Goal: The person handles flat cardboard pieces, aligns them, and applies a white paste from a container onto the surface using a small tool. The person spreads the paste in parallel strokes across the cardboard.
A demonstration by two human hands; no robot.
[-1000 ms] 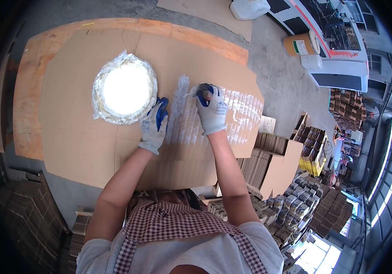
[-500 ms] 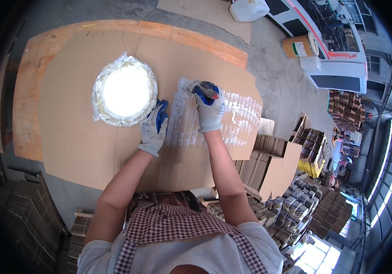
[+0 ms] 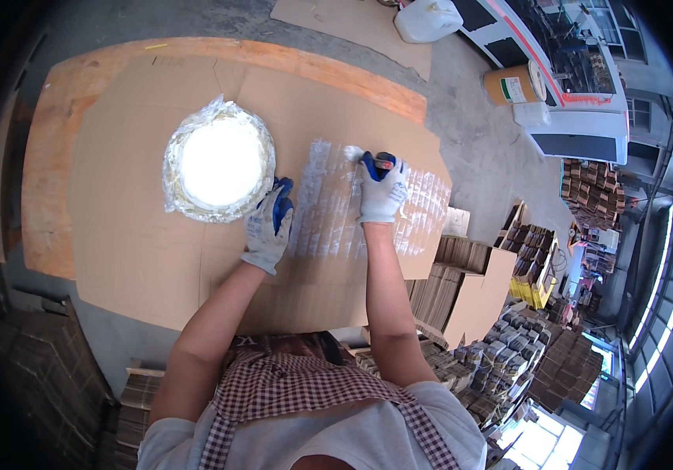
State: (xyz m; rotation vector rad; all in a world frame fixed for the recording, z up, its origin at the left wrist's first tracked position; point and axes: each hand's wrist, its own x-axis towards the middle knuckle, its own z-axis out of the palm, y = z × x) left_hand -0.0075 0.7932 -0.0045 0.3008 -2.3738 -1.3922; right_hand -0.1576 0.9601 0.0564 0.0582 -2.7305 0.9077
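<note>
In my right hand [image 3: 383, 188], gloved in white with blue, a brush [image 3: 354, 153] is gripped by its dark handle. Its pale, wet-looking head is over a set of brown cardboard strips [image 3: 344, 211] streaked with a white, glue-like coating. My left hand [image 3: 267, 227], in a matching glove, rests near the strips' left edge, its fingers loosely bent and apart, close to the bowl's rim. That round bowl [image 3: 170, 168] is wrapped in crinkled clear plastic and filled with a bright white substance. Beneath everything lies a large cardboard sheet [image 3: 133, 258].
The sheet covers a wooden table [image 3: 54, 188]. Stacked cardboard [image 3: 438, 290] stands close to the table's right side. Farther right are a drum [image 3: 515, 84], a white machine [image 3: 579, 133] and more bundled stacks. A white jug [image 3: 428, 21] sits on the floor beyond the table.
My right hand has moved right and slightly nearer with the brush, whose pale head now shows clearly. My left hand has shifted only slightly.
</note>
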